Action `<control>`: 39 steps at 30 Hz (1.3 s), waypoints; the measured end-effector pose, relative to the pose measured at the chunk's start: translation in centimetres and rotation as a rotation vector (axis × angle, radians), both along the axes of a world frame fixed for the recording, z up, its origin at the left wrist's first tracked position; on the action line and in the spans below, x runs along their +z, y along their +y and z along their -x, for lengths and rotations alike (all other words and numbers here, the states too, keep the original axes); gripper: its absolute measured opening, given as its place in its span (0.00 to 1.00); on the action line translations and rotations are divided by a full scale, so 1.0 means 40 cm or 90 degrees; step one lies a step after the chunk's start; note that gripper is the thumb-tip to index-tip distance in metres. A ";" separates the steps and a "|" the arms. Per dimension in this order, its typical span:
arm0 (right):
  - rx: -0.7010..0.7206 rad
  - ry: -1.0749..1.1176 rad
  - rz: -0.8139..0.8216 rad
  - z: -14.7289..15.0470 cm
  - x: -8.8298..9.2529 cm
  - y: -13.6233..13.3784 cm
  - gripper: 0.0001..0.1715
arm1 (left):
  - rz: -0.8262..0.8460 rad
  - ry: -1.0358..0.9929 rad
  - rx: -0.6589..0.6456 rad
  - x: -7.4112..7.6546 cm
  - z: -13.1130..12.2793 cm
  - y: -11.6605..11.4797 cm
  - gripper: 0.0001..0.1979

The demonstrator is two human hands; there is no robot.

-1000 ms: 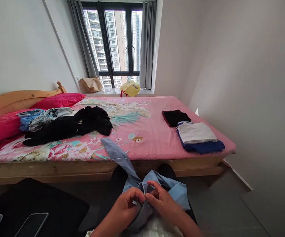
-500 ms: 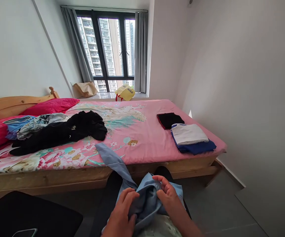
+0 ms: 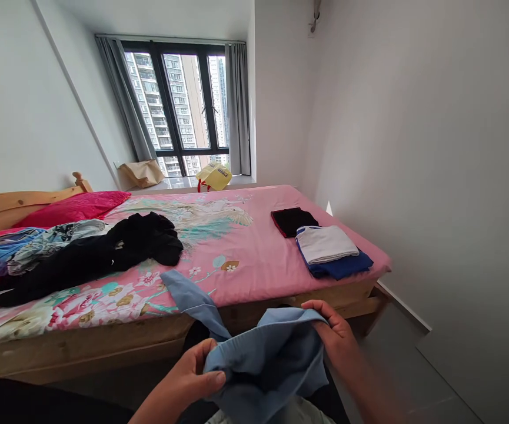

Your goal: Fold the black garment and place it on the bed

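Observation:
A light blue garment (image 3: pixel 265 347) is stretched between my two hands above my lap, its wide opening spread and facing me. My left hand (image 3: pixel 195 374) grips the near left edge of that opening, thumb on top. On the far side, my right hand (image 3: pixel 331 330) pinches the right edge. One long narrow part of the garment (image 3: pixel 188 294) trails forward onto the edge of the bed. Whether it is a sleeve or a trouser leg I cannot tell.
The bed (image 3: pixel 254 253) has a pink floral sheet. Crumpled black clothing (image 3: pixel 135 241) and other clothes lie left. At right sit a folded black cloth (image 3: pixel 293 221), a folded white garment (image 3: pixel 327 244) and a blue one (image 3: pixel 346 266). A yellow bag (image 3: pixel 214 176) rests on the sill.
My hands have moved apart, pulling the bunched blue garment's opening wide. My view has tilted up slightly and turned right.

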State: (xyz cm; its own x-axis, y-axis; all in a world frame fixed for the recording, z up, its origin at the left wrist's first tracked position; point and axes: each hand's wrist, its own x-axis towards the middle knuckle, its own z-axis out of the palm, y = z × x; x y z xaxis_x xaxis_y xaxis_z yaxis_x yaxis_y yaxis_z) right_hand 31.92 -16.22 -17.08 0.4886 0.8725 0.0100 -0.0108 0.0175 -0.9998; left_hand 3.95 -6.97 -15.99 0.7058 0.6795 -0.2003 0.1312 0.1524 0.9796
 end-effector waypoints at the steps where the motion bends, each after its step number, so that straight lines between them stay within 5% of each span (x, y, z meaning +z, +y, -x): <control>1: 0.003 0.023 0.015 -0.001 0.005 -0.002 0.21 | 0.060 -0.054 -0.048 0.011 -0.007 -0.010 0.19; 4: 0.014 0.103 0.048 -0.002 0.017 -0.006 0.25 | 0.140 -0.131 -0.101 0.016 -0.027 -0.032 0.22; 6: 0.021 0.146 0.044 -0.002 0.031 -0.008 0.26 | 0.121 -0.119 -0.063 0.008 -0.041 -0.025 0.20; 8: 0.020 0.163 0.024 -0.004 0.049 -0.007 0.24 | -0.010 -0.043 0.043 0.006 -0.053 0.003 0.17; 11: -0.006 0.130 -0.018 -0.012 0.079 0.000 0.21 | -0.355 0.183 0.272 0.033 -0.056 0.066 0.10; 13: -0.032 0.088 -0.027 -0.021 0.093 0.007 0.21 | -0.501 0.323 0.337 0.063 -0.045 0.102 0.05; 17: -0.068 -0.006 -0.027 -0.050 0.103 0.017 0.21 | -0.511 0.424 0.258 0.084 -0.013 0.136 0.06; 22: -0.060 -0.073 -0.001 -0.079 0.115 0.026 0.20 | -0.341 0.255 0.118 0.042 0.000 0.152 0.11; 34: -0.012 -0.100 0.040 -0.096 0.113 0.018 0.21 | -0.127 0.095 0.117 0.052 -0.052 0.114 0.26; 36: -0.003 -0.127 0.039 -0.107 0.107 0.013 0.21 | -0.162 0.125 0.104 0.047 -0.047 0.114 0.23; 39: 0.004 -0.164 0.031 -0.117 0.098 0.013 0.21 | -0.380 0.278 0.074 0.051 -0.044 0.110 0.16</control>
State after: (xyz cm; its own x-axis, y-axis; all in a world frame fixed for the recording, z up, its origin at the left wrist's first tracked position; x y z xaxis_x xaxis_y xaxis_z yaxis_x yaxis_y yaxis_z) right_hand 36.60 -15.71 -13.16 0.4704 0.8777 0.0914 0.2445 -0.0301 -0.9692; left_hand 5.71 -2.57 -13.95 0.5632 0.8261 -0.0189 0.5421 -0.3522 0.7629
